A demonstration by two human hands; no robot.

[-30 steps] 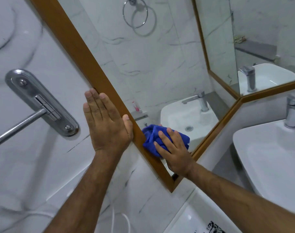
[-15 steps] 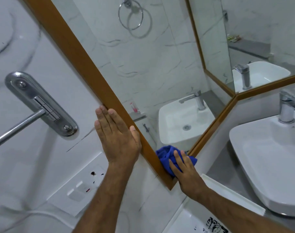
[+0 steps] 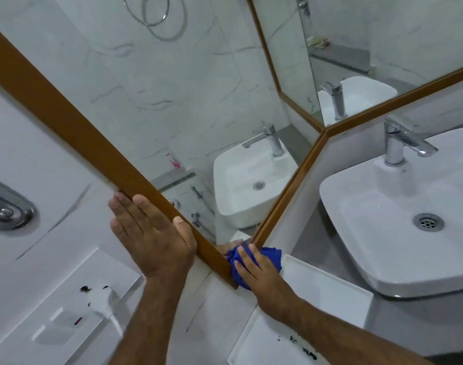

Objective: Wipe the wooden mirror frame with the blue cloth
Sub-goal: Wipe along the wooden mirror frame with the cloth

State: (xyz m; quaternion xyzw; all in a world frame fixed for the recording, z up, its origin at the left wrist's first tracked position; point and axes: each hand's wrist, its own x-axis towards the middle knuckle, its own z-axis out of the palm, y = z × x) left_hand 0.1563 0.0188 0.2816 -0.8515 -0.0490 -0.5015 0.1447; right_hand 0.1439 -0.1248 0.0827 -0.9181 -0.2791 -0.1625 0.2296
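The wooden mirror frame (image 3: 74, 127) runs diagonally from the upper left down to a bottom corner near the middle of the view, then up to the right. My right hand (image 3: 256, 272) presses a bunched blue cloth (image 3: 271, 255) against that bottom corner. My left hand (image 3: 151, 233) lies flat on the marble wall, fingers together, its thumb side touching the frame's outer edge just above the corner.
A white basin (image 3: 399, 233) with a chrome tap (image 3: 399, 140) stands at the right. A white box (image 3: 304, 312) lies below my right arm. A chrome towel-bar mount (image 3: 9, 209) and a switch plate with a white plug (image 3: 98, 299) are on the left wall.
My right hand has slid the blue cloth down along the frame to its bottom corner. My left hand has followed down the wall beside the frame.
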